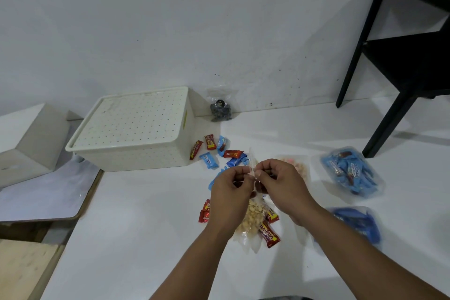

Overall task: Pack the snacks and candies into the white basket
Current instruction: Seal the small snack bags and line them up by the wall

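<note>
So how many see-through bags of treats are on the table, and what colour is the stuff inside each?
Bags of blue sweets: 2
Bag of dark pieces: 1
Bag of pale pink bits: 1
Bag of tan snacks: 1
Total: 5

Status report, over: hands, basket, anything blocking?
Left hand and right hand pinch clear snack bag. White basket lidded. Lid blocks packing.
</note>
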